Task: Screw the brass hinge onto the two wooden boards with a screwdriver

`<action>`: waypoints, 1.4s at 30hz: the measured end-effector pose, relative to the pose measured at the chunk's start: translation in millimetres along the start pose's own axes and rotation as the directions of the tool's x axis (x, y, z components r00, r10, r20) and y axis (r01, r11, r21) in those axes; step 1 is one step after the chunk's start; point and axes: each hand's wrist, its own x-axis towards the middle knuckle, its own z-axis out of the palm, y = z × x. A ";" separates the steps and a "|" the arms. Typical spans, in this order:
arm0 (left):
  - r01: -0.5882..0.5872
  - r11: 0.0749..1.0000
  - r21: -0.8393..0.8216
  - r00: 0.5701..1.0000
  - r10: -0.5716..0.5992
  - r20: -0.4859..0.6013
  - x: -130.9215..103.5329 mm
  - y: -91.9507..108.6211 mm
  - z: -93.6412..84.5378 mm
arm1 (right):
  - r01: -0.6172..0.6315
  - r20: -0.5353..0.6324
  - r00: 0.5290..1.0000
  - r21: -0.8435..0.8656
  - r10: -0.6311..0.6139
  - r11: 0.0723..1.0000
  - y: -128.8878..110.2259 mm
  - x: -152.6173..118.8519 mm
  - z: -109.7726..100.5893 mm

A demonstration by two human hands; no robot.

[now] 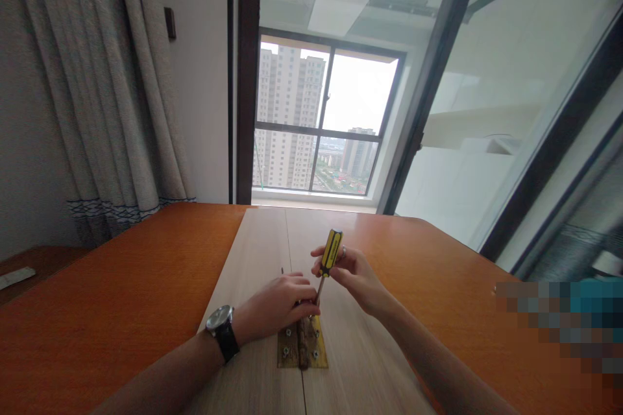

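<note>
Your brass hinge straddles the seam between two pale wood panels, likely so each leaf lands on its own panel. Panels' near ends cut off by the frame. Cross-head screws sit in the hinge's near half. Left hand covers its far end, fingers bunched by the tip of the yellow-and-black screwdriver, probably guiding it; can't tell if they're pinching anything. Bit hidden there. Right hand, beyond the hinge, fingers clamped round the handle. Dark sliver past the hinge: unidentifiable.
</note>
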 end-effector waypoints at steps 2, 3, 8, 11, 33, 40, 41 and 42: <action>0.003 1.000 -0.005 1.000 -0.003 0.006 -0.1 -0.1 -0.5 | 0.003 0.007 1.000 0.000 -0.003 1.000 0.2 -0.1 0.6; 0.005 1.000 -0.006 1.000 -0.005 0.008 -0.1 -0.4 -0.5 | 0.003 0.005 1.000 -0.007 -0.003 1.000 0.4 -0.3 1.5; 0.010 1.000 -0.006 1.000 -0.010 0.014 -0.3 -2.2 0.4 | 0.010 -0.083 0.996 -0.124 -0.021 0.992 4.6 -0.7 8.3; 0.012 1.000 -0.002 1.000 -0.012 0.020 -0.4 -2.2 0.2 | -0.020 -0.155 0.988 -0.133 -0.001 0.991 9.5 0.3 10.0; 0.033 0.999 0.010 0.999 -0.033 -0.021 -1.4 -4.3 4.5 | -0.053 0.056 0.997 0.035 0.051 0.998 -3.6 -1.2 14.3; 0.025 1.000 -0.002 1.000 -0.025 0.000 -0.8 -4.7 2.7 | -0.020 -0.073 0.997 0.006 0.021 1.000 6.3 -0.7 14.3; 0.020 1.000 -0.007 1.000 -0.020 0.001 -0.8 -4.4 2.1 | -0.011 -0.106 0.994 -0.012 0.009 1.000 8.0 -0.1 13.5; 0.016 1.000 -0.011 1.000 -0.016 0.003 -0.8 -4.2 1.6 | -0.008 -0.141 0.990 -0.043 0.002 0.999 9.3 0.4 12.5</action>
